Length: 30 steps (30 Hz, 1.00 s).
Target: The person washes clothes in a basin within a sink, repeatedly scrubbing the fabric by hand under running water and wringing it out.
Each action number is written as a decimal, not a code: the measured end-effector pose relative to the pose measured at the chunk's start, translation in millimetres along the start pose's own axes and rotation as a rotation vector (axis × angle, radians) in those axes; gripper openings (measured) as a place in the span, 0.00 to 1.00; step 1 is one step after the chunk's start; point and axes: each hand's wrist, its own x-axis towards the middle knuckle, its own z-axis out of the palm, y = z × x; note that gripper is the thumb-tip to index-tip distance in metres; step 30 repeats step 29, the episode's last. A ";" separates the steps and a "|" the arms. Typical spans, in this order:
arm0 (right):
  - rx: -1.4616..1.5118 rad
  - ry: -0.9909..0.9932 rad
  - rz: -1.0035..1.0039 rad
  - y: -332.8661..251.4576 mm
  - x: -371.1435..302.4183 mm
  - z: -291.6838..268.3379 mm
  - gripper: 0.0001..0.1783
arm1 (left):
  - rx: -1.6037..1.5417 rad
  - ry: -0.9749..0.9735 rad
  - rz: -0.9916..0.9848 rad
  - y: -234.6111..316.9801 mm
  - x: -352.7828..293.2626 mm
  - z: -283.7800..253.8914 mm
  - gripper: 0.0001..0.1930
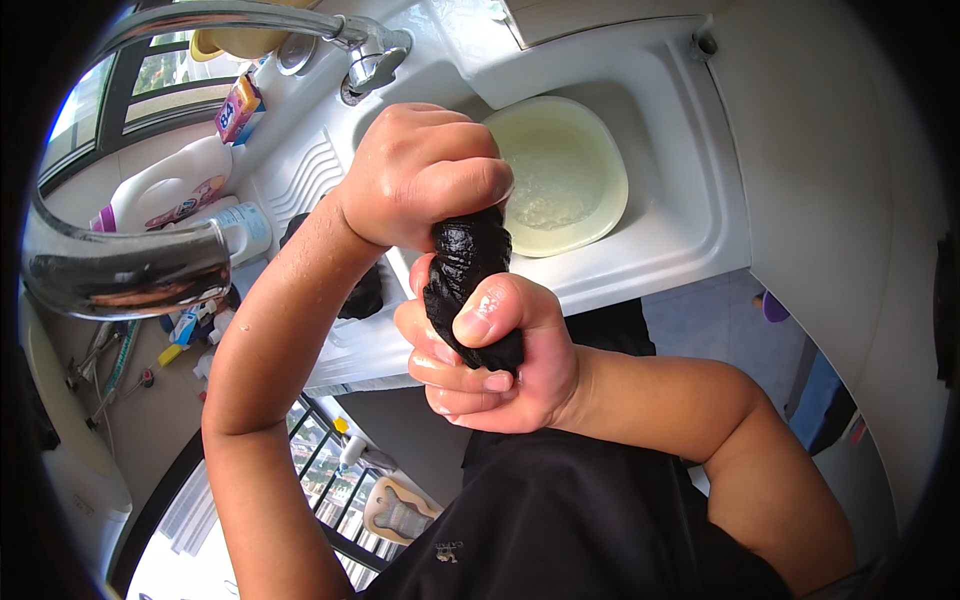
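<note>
A wet black cloth (468, 262), twisted into a tight roll, is gripped by both my hands over the front edge of the white sink (690, 215). My left hand (425, 175) is closed in a fist around its upper end. Lower down, my right hand (495, 355) wraps the other end, with the thumb pressed on the fabric. Both hands look wet, and drops show on my left forearm. Behind my hands, a pale yellow basin (603, 215) with cloudy water stands in the sink. More dark cloth (365, 295) lies beside my left forearm, partly hidden by it.
A chrome tap (375, 62) rises at the sink's back, and its curved spout (130, 270) looms close at left. Left of the ribbed washboard (300, 170) stand a white detergent bottle (165, 190), a smaller bottle (245, 230) and a purple-orange box (240, 108). A wall bounds the right.
</note>
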 end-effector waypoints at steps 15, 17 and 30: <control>-0.628 0.519 0.006 -100.7 -2.7 -37.1 0.12 | 0.425 -0.072 -0.371 0.6 -35.1 37.5 0.13; -1.080 0.882 -0.113 -99.2 -13.8 -19.6 0.25 | 0.493 -0.061 -0.463 31.7 -43.9 46.7 0.15; -1.675 0.270 -0.986 80.1 -91.3 123.6 0.33 | -0.237 0.271 -0.424 225.4 30.8 -42.3 0.56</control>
